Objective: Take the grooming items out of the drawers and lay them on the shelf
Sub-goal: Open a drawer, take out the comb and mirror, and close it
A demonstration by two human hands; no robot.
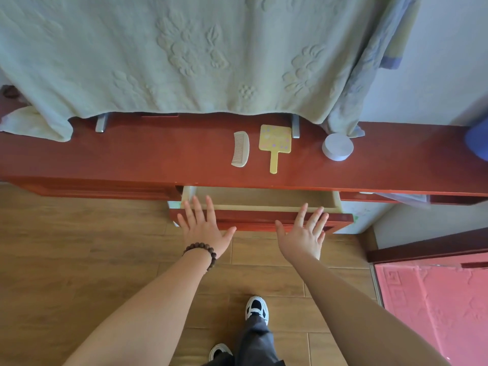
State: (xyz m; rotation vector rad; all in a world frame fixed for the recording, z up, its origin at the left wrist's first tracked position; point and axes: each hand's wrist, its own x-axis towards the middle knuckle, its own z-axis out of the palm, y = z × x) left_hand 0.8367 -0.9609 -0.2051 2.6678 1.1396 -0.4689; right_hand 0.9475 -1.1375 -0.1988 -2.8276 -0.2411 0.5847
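Note:
A red-brown wooden shelf point(132, 159) runs across the view. On it lie a pale comb point(240, 149), a yellow hand mirror point(275, 145) with its handle toward me, and a round lavender jar point(338, 147). Below the shelf a drawer point(264, 219) stands partly pulled out; the part of its pale inside that shows holds nothing. My left hand point(204, 228), with a bead bracelet at the wrist, has straight spread fingers against the drawer front on the left. My right hand point(303, 235) is flat with spread fingers at the drawer front on the right.
A pale green embossed cloth point(184, 54) hangs over the back of the shelf. A second drawer point(383, 198) to the right is slightly open. A pink mat point(435, 299) lies at the lower right. My shoes point(256, 309) stand on the wooden floor.

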